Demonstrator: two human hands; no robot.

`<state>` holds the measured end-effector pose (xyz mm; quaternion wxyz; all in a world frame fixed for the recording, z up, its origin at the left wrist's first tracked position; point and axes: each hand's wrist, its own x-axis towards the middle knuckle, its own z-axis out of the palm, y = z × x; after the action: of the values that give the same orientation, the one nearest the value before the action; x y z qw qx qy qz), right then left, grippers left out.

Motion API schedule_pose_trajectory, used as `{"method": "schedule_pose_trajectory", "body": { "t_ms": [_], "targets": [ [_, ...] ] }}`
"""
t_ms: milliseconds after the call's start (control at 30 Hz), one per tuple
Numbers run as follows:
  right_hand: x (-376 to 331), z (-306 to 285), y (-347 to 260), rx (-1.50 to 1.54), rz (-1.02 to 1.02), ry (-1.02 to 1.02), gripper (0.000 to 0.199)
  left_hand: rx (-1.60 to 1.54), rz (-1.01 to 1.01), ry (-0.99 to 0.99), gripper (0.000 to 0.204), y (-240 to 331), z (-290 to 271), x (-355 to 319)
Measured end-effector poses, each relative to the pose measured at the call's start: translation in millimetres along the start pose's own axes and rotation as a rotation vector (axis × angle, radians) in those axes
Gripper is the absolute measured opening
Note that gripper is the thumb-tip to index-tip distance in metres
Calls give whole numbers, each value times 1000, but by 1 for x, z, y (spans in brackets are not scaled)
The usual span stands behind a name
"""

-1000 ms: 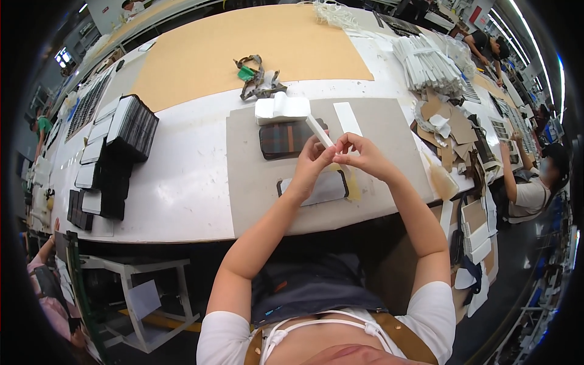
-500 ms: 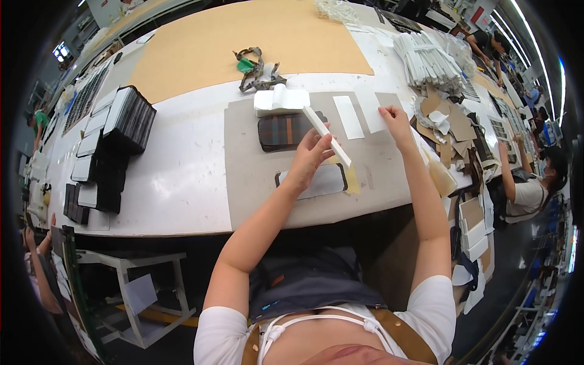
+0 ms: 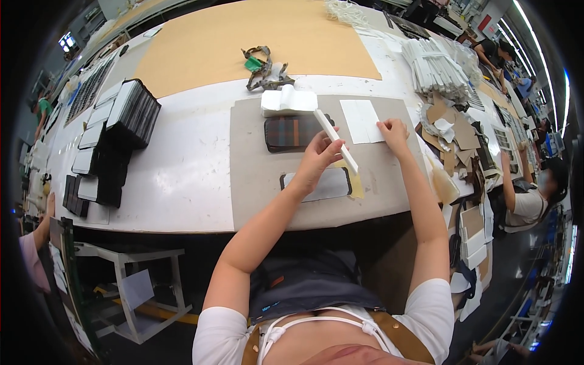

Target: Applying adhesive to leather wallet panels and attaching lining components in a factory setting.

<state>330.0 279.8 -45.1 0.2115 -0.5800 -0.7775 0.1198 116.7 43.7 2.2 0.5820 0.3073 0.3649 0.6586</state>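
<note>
left hand (image 3: 319, 161): partly curled, thumb and fingers closed round white strip; strip is gripped near its middle.
white strip (image 3: 348, 158): held slanted, far end toward plaid piece, near end pointed to the lower right; seen over grey mat, height above it cannot be told.
right hand (image 3: 394, 135): fingers bent, thumb and fingertips brought close together at right edge of white sheets; whether edge is pinched or only touched cannot be told.
white sheets (image 3: 359, 118): laid on grey mat, to the right of plaid piece; side by side or slightly overlapped, cannot be told.
plaid piece (image 3: 289, 134): dark, rounded corners, laid flat on grey mat, right end partly covered in view by left hand and strip.
white stack (image 3: 289, 100): placed just beyond plaid piece.
pale panel (image 3: 322, 182): dark-ended, laid nearer the person, partly hidden by left hand; yellow piece (image 3: 358, 187) seen at its right end.
grey mat (image 3: 261, 201): spread on white table (image 3: 188, 182).
table, left: black-edged panels (image 3: 125, 121) piled.
table, far: tan sheet (image 3: 201, 48) spread, dark scrap strips (image 3: 261, 67) tangled at its near edge.
table, right: white strip bundle (image 3: 432, 67) heaped, cardboard scraps (image 3: 453, 134) piled nearer.
</note>
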Motion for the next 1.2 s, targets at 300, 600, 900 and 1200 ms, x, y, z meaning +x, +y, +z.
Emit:
{"method": "schedule_pose_trajectory", "body": {
  "t_ms": [300,600,900,1200],
  "targets": [
    [-32,-12,-34,-168,-322,360,26,2,-9,-26,61,-2,-3,1],
    [-103,-76,-128,778,-267,-698,29,21,-6,28,74,-11,-6,3],
    [-76,-80,-97,855,-165,-807,21,25,-38,24,61,-9,-5,1],
    [22,-28,42,363,114,-20,29,-118,-57,7,54,-1,-3,2]
  ]
}}
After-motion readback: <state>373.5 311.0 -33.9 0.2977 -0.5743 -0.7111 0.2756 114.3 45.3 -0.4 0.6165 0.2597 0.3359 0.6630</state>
